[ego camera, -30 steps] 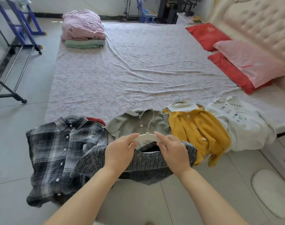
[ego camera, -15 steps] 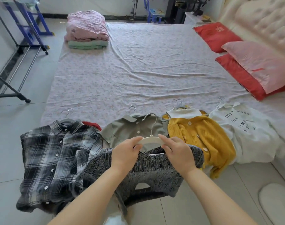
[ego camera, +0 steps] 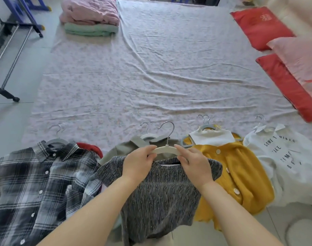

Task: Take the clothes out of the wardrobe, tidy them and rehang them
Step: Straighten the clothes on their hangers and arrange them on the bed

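A dark grey knit top (ego camera: pixel 160 197) hangs on a white hanger (ego camera: pixel 166 149) with a metal hook, held over the near edge of the bed. My left hand (ego camera: pixel 138 163) grips the hanger's left arm and the top's shoulder. My right hand (ego camera: pixel 193 165) grips the right arm the same way. Behind the top lies an olive shirt (ego camera: pixel 123 148) on its hanger. A plaid shirt (ego camera: pixel 36 185) lies at the left, a yellow cardigan (ego camera: pixel 238 173) over a white top at the right, and a white printed shirt (ego camera: pixel 286 160) beyond that.
The bed sheet (ego camera: pixel 151 77) stretches ahead. Folded pink and green bedding (ego camera: pixel 90 16) sits at its far left corner, and red and pink pillows (ego camera: pixel 284 68) lie along the right. A metal clothes rack (ego camera: pixel 8 50) stands on the floor at the left.
The knit top now hangs straighter and longer from the hanger, its sleeves spread. Both hands stay on the hanger. The view has moved closer to the bed.
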`<state>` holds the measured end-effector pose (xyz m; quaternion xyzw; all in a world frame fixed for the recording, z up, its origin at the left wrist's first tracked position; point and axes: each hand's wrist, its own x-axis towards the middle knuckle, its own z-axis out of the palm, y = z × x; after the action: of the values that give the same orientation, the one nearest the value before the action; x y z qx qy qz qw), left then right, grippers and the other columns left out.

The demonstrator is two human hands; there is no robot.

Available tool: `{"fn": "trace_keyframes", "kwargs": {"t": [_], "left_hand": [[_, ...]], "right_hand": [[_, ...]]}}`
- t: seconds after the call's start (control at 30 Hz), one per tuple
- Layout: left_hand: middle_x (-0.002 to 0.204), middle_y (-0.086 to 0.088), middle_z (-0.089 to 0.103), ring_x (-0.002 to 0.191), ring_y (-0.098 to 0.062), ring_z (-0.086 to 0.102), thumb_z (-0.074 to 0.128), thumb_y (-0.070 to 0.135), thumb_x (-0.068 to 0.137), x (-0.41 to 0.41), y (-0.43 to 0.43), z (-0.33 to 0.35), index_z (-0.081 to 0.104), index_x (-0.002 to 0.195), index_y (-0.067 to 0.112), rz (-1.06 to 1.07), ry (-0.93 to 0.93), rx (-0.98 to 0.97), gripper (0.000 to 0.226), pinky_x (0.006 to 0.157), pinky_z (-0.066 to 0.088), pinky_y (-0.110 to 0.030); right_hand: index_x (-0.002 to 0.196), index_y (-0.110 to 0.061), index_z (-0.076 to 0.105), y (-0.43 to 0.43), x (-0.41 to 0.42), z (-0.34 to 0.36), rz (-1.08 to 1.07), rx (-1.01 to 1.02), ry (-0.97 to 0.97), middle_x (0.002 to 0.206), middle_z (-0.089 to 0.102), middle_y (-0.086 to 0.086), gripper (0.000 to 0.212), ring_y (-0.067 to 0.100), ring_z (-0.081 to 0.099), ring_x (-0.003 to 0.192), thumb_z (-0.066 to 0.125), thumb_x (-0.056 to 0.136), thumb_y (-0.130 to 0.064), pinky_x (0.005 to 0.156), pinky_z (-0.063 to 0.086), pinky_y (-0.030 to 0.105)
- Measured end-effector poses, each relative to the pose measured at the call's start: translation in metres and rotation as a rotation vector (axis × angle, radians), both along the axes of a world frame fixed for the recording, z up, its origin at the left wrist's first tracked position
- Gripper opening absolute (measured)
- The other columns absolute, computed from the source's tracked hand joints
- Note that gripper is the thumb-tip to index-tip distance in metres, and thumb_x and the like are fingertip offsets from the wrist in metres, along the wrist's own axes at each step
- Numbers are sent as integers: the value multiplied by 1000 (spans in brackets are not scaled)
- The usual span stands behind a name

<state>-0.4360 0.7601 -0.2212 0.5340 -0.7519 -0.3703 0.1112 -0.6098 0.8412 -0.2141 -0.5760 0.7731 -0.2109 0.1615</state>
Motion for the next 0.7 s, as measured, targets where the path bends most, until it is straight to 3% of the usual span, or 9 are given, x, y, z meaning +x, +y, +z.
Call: {"fn": "trace_keyframes", "kwargs": {"t": [0.27, 0.43, 0.6, 0.7], "left_hand": [[108, 9, 67, 97, -14, 59, 51, 32, 92, -26, -52, -49, 58, 120, 32, 76, -68, 41, 29, 75, 46, -30], [106, 4, 67, 92, -18, 60, 52, 27, 91, -41, -91, -86, 59, 120, 27, 144, -81, 9, 29, 71, 44, -30], [129, 0, 54, 117, -21, 49, 57, 25, 89, -37, -114, -127, 46, 133, 22, 137, -221, 66, 45, 97, 39, -37], [136, 0, 46, 124, -19, 43, 55, 28, 90, -26, -106, -139, 42, 136, 23, 128, -313, 117, 49, 102, 34, -39]], "right_hand": [[127, -30, 55, -66, -29, -58, 77, 113, -56, 97, 61, 0, 40, 21, 55, 89, 58, 89, -17, 75, 44, 35], [125, -32, 57, -116, -45, -99, 103, 140, -65, 95, 62, 4, 39, 25, 57, 86, 58, 89, -17, 71, 46, 36], [131, -26, 50, -150, -46, -146, 105, 332, -4, 117, 57, 6, 40, 27, 50, 107, 55, 91, -23, 84, 46, 41], [132, -24, 47, -144, -39, -161, 117, 465, -2, 127, 51, 2, 41, 24, 46, 117, 54, 92, -26, 93, 42, 39]]}}
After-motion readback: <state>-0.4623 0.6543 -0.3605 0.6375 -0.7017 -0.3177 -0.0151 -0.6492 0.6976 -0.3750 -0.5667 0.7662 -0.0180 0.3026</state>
